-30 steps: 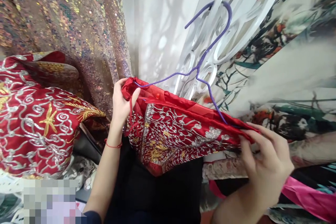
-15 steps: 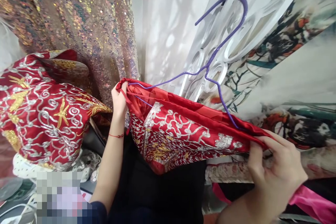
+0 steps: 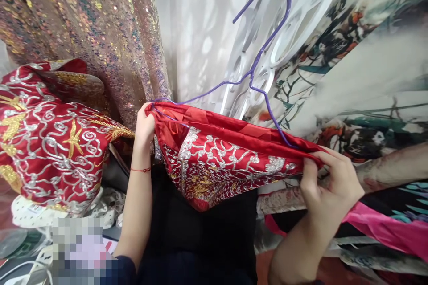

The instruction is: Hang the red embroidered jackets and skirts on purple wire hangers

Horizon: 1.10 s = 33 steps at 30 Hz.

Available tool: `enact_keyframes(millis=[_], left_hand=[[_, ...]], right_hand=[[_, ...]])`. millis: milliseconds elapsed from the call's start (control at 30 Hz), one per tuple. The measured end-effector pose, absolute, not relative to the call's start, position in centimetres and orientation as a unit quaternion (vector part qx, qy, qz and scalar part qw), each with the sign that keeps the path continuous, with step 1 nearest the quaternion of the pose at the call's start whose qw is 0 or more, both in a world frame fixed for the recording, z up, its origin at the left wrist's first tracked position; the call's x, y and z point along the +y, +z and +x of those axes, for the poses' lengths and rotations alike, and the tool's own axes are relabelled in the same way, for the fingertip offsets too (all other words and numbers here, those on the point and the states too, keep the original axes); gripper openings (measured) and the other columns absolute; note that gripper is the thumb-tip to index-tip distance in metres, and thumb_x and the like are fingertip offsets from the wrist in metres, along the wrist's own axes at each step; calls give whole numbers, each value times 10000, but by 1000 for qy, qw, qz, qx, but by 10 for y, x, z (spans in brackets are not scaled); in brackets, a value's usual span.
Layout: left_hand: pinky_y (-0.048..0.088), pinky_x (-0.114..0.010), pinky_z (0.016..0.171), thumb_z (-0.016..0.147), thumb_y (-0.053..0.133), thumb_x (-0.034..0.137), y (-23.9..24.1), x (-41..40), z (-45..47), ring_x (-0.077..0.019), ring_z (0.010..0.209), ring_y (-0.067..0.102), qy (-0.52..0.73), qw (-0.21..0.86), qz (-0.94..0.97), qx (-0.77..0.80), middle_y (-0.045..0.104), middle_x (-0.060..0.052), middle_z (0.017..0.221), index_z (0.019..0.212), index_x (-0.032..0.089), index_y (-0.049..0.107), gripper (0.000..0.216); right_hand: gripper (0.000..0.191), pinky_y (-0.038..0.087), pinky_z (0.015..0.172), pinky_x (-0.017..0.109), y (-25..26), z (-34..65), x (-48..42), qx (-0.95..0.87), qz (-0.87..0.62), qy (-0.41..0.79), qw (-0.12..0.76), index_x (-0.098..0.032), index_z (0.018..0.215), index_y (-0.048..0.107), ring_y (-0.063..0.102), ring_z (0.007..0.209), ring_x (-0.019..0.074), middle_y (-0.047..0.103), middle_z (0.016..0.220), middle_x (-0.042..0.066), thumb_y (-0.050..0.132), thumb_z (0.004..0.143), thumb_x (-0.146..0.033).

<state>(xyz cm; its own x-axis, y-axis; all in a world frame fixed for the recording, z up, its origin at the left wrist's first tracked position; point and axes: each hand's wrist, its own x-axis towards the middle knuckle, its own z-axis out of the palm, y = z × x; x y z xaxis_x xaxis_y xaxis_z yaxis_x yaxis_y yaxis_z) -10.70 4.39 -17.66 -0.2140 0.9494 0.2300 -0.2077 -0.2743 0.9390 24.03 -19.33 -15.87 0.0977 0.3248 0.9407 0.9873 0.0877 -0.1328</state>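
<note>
A red satin skirt [image 3: 227, 149] with silver and gold embroidery is stretched between my two hands by its top edge. My left hand [image 3: 146, 125] is closed on the edge's left end, close to the tip of a purple wire hanger [image 3: 251, 72]. At the right end, my right hand [image 3: 329, 178] pinches the same edge between thumb and fingers. The hanger stands partly inside the skirt's opening, its hook pointing up; its lower right part is hidden by the red fabric.
To the left lies another red embroidered garment [image 3: 60, 142] in front of a sequinned cloth [image 3: 90, 22]. White openwork panels [image 3: 284, 44] stand behind the hanger. Patterned fabric [image 3: 361, 67] hangs at the right, with bright pink cloth [image 3: 391, 227] below. White polka-dot cloth [image 3: 36, 213] lies lower left.
The skirt, the hanger and my right hand have shifted left in view, my right hand also upward. The hanger's left tip now shows outside the fabric beside my left hand. Both hands keep their hold.
</note>
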Motion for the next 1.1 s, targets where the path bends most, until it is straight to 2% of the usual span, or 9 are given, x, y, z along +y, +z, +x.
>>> enact_keyframes(millis=[133,267,400,500,600,700,833,967,1100], left_hand=[[496,-241,701,690,580,160,-187,32,-105,-126,701,575,606,391,531,446,637,0,747,799,165,637,124],[505,-282,804,804,525,216,-190,8,-99,-153,812,608,629,258,582,446,679,-27,872,910,177,644,164],[516,-315,853,824,512,196,-174,-31,-102,-172,862,631,583,168,656,450,698,-42,959,1012,185,645,231],[533,-326,807,831,514,212,-153,-70,-117,-181,825,636,473,171,736,454,699,-49,955,1129,184,630,321],[549,-328,745,813,613,318,-126,-111,-138,-204,803,654,276,234,839,407,709,-48,958,1292,200,566,495],[564,-343,837,765,743,481,-99,-145,-152,-247,968,687,134,272,896,324,720,-63,1131,1378,251,528,689],[471,-378,1075,741,774,593,-78,-165,-142,-265,1231,602,114,262,932,225,629,-75,1364,1403,279,533,771],[411,-485,1111,771,693,696,-96,-168,-106,-302,1250,557,152,169,944,238,595,-123,1339,1285,244,637,687],[232,-643,1173,717,724,720,-137,-164,-68,-425,1483,264,130,89,951,265,374,-195,1555,1219,245,708,692]], right_hand=[[17,550,744,334,-166,242,-200,-567,-589,-322,478,-206,894,660,692,782,213,715,828,85,653,879,-203],[19,530,732,330,-175,238,-217,-575,-597,-260,496,-215,876,650,665,779,199,688,823,66,653,892,-224],[21,512,755,328,-178,229,-239,-581,-594,-209,515,-211,905,646,646,812,189,667,849,44,645,906,-231],[32,510,769,331,-179,222,-254,-574,-593,-200,528,-207,917,644,641,820,188,664,864,40,646,908,-237],[43,510,772,335,-180,217,-267,-571,-588,-198,537,-209,920,638,638,822,185,660,874,35,639,911,-251],[51,503,771,334,-179,211,-279,-566,-583,-192,550,-211,918,628,625,818,178,647,869,28,637,910,-261],[46,489,769,324,-176,200,-289,-560,-580,-182,563,-213,903,614,611,804,167,635,855,18,635,908,-253],[20,479,737,302,-175,188,-295,-585,-556,-180,562,-213,897,614,610,785,157,633,843,7,624,897,-196],[53,473,717,292,-174,182,-303,-607,-537,-180,558,-211,898,622,615,774,152,642,841,4,624,888,-158]])
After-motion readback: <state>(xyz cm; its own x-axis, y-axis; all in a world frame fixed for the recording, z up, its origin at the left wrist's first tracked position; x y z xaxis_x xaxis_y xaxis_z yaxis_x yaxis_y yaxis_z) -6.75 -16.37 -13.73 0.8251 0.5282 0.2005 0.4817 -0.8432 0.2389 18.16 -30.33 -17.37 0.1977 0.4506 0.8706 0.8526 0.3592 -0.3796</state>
